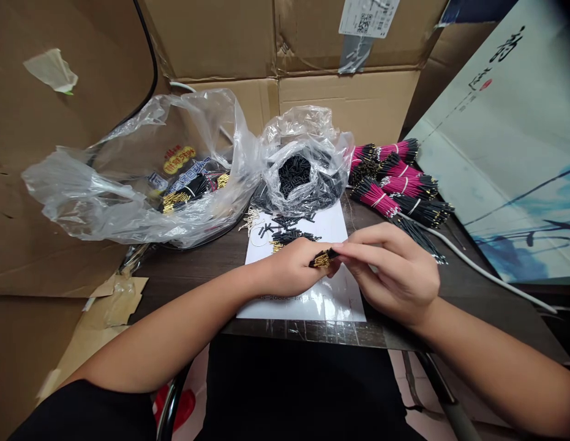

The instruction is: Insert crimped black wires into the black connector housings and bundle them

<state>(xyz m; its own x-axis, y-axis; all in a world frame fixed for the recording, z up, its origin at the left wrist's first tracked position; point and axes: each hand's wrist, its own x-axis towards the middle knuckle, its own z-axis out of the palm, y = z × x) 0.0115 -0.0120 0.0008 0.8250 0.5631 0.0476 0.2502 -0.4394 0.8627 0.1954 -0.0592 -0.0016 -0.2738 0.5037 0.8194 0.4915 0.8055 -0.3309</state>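
My left hand point(291, 267) is closed around a bundle of thin wires with gold terminals point(321, 260), whose ends stick out past the thumb. At the top of this bundle, my right hand point(397, 275) pinches a small black sleeve point(333, 252) between thumb and fingertips; the fingers partly hide it. Under both hands lies a white printed sheet point(307, 309). Loose black sleeves point(289, 223) and a row of black pieces with gold ends point(278, 245) rest on the sheet just beyond my left hand.
Behind the sheet stands an open clear bag of black sleeves point(294, 174). A large plastic bag point(105, 211) at left holds gold-tipped wire bundles point(186, 195). Tied pink and black wire bundles point(376, 197) lie at right, beside a white cable point(477, 263). Cardboard point(215, 40) walls the back.
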